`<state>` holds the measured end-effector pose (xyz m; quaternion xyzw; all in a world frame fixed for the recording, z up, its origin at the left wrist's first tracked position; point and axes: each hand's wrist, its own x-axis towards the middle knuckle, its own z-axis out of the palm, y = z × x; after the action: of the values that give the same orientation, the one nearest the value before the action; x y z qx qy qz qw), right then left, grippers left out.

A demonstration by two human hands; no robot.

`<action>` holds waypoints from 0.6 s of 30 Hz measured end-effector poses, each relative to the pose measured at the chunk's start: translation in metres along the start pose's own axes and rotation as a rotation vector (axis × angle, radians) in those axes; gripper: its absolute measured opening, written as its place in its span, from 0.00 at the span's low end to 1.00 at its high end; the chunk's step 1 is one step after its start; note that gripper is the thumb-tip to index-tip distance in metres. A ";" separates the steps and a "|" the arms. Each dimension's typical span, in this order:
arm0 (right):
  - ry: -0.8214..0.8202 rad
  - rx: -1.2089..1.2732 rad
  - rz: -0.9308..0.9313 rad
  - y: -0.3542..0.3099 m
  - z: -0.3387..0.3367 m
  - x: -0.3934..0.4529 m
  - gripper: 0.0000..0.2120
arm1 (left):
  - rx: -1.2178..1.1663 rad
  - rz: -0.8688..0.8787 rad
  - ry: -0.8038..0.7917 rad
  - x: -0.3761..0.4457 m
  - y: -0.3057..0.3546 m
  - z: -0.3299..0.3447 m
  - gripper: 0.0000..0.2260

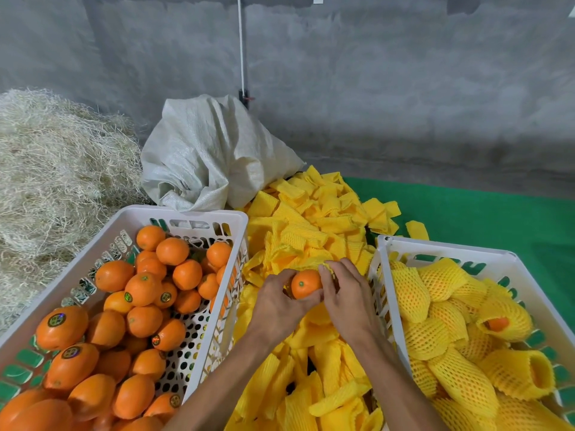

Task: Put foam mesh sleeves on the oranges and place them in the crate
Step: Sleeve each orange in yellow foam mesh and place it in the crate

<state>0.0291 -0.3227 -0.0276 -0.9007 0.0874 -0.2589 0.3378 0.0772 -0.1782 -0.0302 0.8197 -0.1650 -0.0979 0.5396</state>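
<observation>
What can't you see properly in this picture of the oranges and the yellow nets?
- Head view: the far side of the held orange is covered by the left hand and right hand.
- Whether a foam mesh sleeve is already partly on it: fingers hide that.
- The left crate and right crate are cut off by the bottom edge.
- Sticker print on the oranges is too small.
- The white sack hides its contents.
</observation>
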 end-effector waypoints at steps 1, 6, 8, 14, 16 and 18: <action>-0.020 -0.027 -0.035 0.000 0.000 0.000 0.13 | -0.012 -0.017 0.003 0.001 0.000 -0.002 0.15; -0.097 -0.015 -0.097 0.001 0.004 0.000 0.15 | 0.041 -0.148 0.073 0.001 -0.004 -0.014 0.20; -0.099 0.024 -0.069 0.004 0.005 0.000 0.15 | 0.061 -0.186 0.134 -0.002 -0.002 -0.016 0.31; -0.113 0.326 0.193 0.004 0.009 -0.001 0.14 | -0.166 -0.179 -0.041 0.001 -0.002 -0.016 0.37; -0.125 0.332 0.218 0.007 0.009 -0.002 0.15 | -0.251 -0.252 -0.095 0.001 0.001 -0.017 0.38; -0.117 0.342 0.236 0.009 0.009 -0.002 0.13 | -0.313 -0.345 -0.117 0.002 0.004 -0.018 0.42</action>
<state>0.0324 -0.3233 -0.0403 -0.8273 0.1273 -0.1761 0.5181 0.0847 -0.1649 -0.0190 0.7352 -0.0365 -0.2604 0.6247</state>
